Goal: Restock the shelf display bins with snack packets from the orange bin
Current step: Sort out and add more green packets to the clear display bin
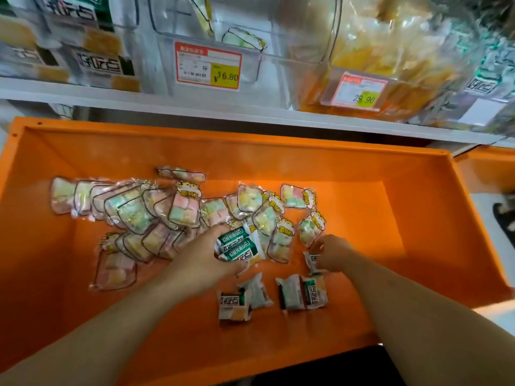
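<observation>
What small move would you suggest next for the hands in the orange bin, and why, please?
Probably close the right hand on the small green-and-white packet under its fingers: the left hand already grips a bunch of green-and-white packets, and more lie loose in the orange plastic bin.

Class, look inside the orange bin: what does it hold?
The orange bin holds clear pastel marshmallow packets and green-and-white packets; anything beneath the pile or hands is hidden.

Glossy orange plastic bin [83,151], shiny clear film packets [131,210], transparent plastic shelf bins [273,65]
</observation>
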Demonstrator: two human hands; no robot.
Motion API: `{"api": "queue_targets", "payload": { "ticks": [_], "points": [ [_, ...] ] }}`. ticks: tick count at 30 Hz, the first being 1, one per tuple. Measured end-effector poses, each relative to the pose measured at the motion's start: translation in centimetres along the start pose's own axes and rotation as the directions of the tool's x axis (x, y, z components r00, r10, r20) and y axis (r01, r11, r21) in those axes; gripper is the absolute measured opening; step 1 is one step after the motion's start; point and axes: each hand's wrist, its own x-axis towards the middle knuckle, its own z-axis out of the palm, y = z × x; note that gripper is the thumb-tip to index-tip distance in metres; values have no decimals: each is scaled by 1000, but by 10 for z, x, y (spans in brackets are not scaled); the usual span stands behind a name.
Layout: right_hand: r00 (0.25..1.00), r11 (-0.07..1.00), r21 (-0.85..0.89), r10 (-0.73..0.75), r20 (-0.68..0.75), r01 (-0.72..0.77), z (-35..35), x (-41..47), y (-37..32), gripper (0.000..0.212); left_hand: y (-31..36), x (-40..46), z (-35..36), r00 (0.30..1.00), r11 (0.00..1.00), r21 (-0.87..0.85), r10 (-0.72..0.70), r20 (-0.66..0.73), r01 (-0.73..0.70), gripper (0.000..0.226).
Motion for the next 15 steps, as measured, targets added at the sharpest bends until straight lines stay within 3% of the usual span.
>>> {"api": "queue_targets", "payload": {
  "ticks": [10, 13, 15],
  "points": [
    [994, 998, -13, -57, 88, 59, 4, -12, -10, 39, 6, -14, -16, 999, 999, -21, -47, -5, 46, 72],
    [983, 984, 17, -179, 42, 179, -15, -25, -26, 35, 17, -22, -33, 997, 997, -25, -70, -12, 70, 74],
    [954, 943, 154, -299, 7, 294, -44, -41, -45, 28, 29, -29, -48, 997, 997, -21, -70, -40, 69, 79]
  ]
}}
